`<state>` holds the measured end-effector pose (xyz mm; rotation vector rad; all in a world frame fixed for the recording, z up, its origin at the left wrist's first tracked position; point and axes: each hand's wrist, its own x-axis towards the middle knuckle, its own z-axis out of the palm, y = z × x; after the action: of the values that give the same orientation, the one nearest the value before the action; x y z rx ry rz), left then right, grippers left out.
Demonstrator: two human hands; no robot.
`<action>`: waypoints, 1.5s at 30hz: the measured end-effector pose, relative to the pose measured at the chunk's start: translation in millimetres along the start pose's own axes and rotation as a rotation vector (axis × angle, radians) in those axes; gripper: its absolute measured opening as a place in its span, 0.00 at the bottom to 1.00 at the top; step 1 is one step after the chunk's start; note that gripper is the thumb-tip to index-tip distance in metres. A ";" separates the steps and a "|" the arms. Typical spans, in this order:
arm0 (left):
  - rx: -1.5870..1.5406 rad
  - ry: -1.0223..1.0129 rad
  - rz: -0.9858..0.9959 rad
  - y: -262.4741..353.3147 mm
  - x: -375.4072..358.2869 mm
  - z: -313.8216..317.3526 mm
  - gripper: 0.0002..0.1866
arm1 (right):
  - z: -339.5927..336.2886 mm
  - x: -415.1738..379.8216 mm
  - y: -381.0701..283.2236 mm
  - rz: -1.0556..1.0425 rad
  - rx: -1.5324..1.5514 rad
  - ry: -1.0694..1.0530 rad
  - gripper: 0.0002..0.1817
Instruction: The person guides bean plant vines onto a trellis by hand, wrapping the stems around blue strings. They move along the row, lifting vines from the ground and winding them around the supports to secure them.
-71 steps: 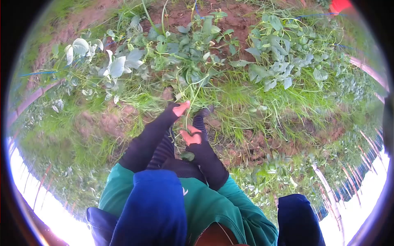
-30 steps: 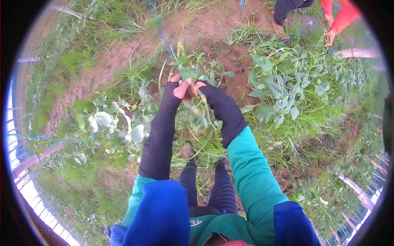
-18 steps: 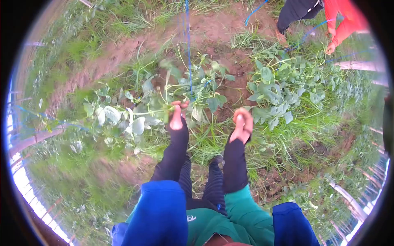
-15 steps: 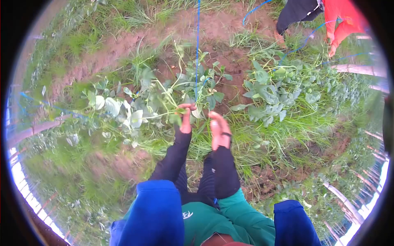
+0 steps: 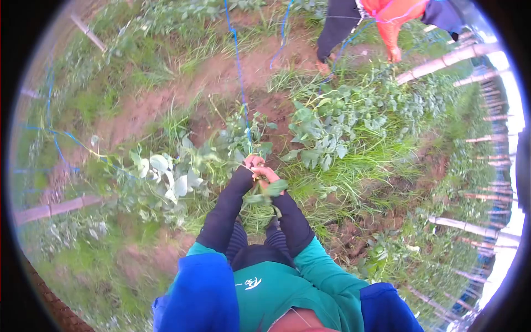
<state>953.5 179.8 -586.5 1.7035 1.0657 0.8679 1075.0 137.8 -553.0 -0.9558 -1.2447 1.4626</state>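
Two hands meet at the centre, just in front of the wearer's legs, at a green vine (image 5: pixel 275 188). Its stem is thin and pale, its leaves broad and soft green; one blurred leaf sticks out below the knuckles. The left hand (image 5: pixel 253 161) has its fingers curled around the stem. The right hand (image 5: pixel 269 175) is bent in against it, touching; how tightly it is closed, or what it grips, cannot be told, since the fingers overlap. A blue string (image 5: pixel 239 72) runs down from the top edge to the hands, its lower end hard to make out. Leafy plants (image 5: pixel 337 122) grow to the right. At upper right, a person in red (image 5: pixel 401 16) reaches down, cut off by the frame.
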 end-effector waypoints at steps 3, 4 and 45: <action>0.352 -0.086 0.089 13.2 0.0 -9.4 0.14 | -35.3 -9.2 36.2 0.213 0.394 -0.087 0.29; 0.353 -0.092 0.106 22.9 1.1 -14.1 0.14 | -31.1 -6.3 24.0 0.198 0.388 -0.077 0.29; -0.944 1.218 -0.117 68.9 68.5 -30.2 0.11 | -38.7 156.0 12.5 -0.010 -0.138 -0.532 0.14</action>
<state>971.6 238.8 -505.6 0.2099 1.1322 2.0026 1072.8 298.2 -569.2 -0.6619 -1.7470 1.7022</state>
